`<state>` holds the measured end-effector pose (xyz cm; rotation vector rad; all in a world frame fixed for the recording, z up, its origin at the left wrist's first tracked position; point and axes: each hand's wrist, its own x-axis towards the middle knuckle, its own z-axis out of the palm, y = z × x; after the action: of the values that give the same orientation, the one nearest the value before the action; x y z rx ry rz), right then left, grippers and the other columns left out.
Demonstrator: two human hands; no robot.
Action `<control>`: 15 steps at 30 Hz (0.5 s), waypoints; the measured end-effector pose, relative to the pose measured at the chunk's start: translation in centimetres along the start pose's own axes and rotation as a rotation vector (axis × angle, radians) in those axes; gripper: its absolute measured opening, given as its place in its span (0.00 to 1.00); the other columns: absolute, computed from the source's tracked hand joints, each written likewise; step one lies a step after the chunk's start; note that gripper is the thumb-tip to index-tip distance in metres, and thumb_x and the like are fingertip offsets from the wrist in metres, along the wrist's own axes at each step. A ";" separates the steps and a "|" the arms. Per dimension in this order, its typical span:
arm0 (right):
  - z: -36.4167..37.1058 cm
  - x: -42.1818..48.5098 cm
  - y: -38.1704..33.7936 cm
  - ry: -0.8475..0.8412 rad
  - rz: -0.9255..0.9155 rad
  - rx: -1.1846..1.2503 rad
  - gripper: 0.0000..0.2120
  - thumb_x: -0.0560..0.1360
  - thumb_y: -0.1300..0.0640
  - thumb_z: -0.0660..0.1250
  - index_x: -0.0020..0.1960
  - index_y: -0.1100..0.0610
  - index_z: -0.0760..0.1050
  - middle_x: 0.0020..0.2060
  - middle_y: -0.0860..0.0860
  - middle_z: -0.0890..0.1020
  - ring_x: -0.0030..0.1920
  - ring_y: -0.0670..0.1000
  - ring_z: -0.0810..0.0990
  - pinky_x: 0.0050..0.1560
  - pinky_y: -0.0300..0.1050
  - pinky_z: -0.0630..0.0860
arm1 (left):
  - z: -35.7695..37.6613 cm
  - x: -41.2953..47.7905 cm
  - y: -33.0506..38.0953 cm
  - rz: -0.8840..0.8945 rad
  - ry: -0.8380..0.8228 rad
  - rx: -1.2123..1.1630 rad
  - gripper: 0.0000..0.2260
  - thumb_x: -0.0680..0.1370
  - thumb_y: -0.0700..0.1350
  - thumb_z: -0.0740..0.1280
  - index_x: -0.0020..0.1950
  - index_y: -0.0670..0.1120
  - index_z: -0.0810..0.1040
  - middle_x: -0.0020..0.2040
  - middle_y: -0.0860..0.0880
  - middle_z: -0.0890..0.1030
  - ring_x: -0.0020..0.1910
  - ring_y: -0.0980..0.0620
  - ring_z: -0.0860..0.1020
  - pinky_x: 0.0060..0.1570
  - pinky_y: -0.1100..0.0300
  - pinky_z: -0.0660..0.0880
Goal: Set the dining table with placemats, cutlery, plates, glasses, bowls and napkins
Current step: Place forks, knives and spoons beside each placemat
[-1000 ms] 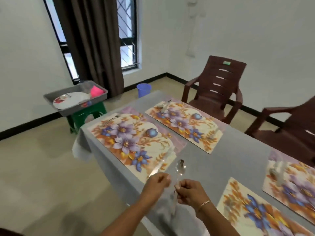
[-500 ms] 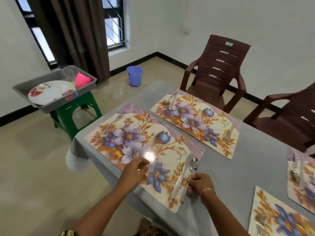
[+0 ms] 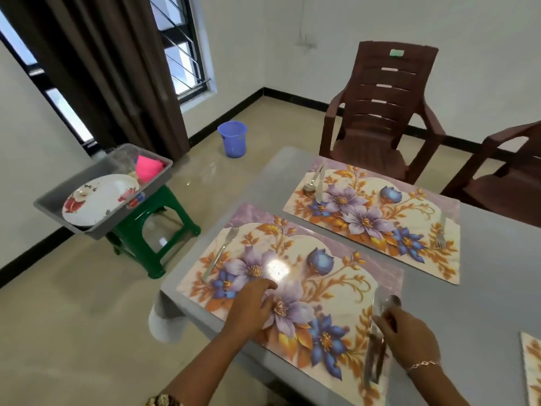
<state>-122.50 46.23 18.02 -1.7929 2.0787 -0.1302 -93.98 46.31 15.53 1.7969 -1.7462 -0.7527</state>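
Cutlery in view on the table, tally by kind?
Forks: 2
Spoons: 2
Knives: 2
Total: 6

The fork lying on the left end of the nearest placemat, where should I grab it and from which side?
Take the fork by its handle end, from above on your side. It lies flat on the placemat, tines pointing away, so the handle is nearest; pinch its narrow edges. The left hand, resting close by, likely reaches it easiest.
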 end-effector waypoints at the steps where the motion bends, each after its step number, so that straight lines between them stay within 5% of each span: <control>1: 0.5 -0.1 -1.3 0.021 -0.053 0.025 0.13 0.76 0.51 0.64 0.35 0.48 0.65 0.31 0.46 0.73 0.37 0.52 0.77 0.34 0.42 0.67 | -0.4 0.3 -0.5 0.056 -0.022 0.048 0.10 0.76 0.39 0.63 0.55 0.41 0.78 0.52 0.46 0.80 0.52 0.50 0.77 0.49 0.76 0.63; 5: 4.8 -1.0 -5.7 0.171 -0.223 0.071 0.06 0.70 0.57 0.63 0.35 0.53 0.76 0.33 0.52 0.77 0.32 0.54 0.78 0.30 0.42 0.67 | -1.3 2.2 -3.7 0.295 -0.108 0.305 0.20 0.71 0.51 0.57 0.57 0.45 0.79 0.57 0.45 0.80 0.56 0.45 0.80 0.54 0.58 0.76; 7: 6.9 -1.8 -7.6 0.183 -0.272 0.005 0.11 0.67 0.52 0.58 0.38 0.54 0.78 0.36 0.52 0.78 0.30 0.52 0.79 0.27 0.41 0.71 | -1.9 3.1 -5.3 0.305 -0.211 0.428 0.30 0.72 0.58 0.52 0.70 0.47 0.69 0.72 0.45 0.67 0.71 0.44 0.65 0.70 0.48 0.61; 10: 9.9 -3.3 -9.3 0.213 -0.172 -0.097 0.20 0.70 0.46 0.55 0.49 0.55 0.79 0.46 0.57 0.81 0.39 0.56 0.83 0.34 0.44 0.79 | -2.4 3.6 -7.9 0.382 -0.215 0.583 0.33 0.76 0.65 0.46 0.77 0.50 0.53 0.76 0.46 0.52 0.75 0.44 0.53 0.71 0.44 0.46; 12: 11.8 -4.2 -9.9 0.185 -0.055 -0.186 0.26 0.77 0.40 0.45 0.60 0.53 0.73 0.54 0.58 0.81 0.53 0.59 0.79 0.49 0.54 0.76 | -2.6 3.3 -9.6 0.423 -0.251 0.610 0.31 0.78 0.66 0.42 0.78 0.52 0.44 0.78 0.46 0.49 0.76 0.43 0.53 0.74 0.42 0.46; 15: 14.1 -5.2 -10.2 0.176 -0.009 -0.281 0.33 0.77 0.34 0.37 0.75 0.50 0.52 0.68 0.57 0.69 0.71 0.58 0.58 0.57 0.59 0.59 | -2.2 2.9 -11.9 0.515 -0.212 0.615 0.30 0.79 0.63 0.44 0.78 0.49 0.50 0.77 0.45 0.50 0.76 0.45 0.49 0.71 0.48 0.49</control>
<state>-107.53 51.99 9.47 -2.0179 2.3076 0.0026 -83.95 43.80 8.59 1.5129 -2.6479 -0.1994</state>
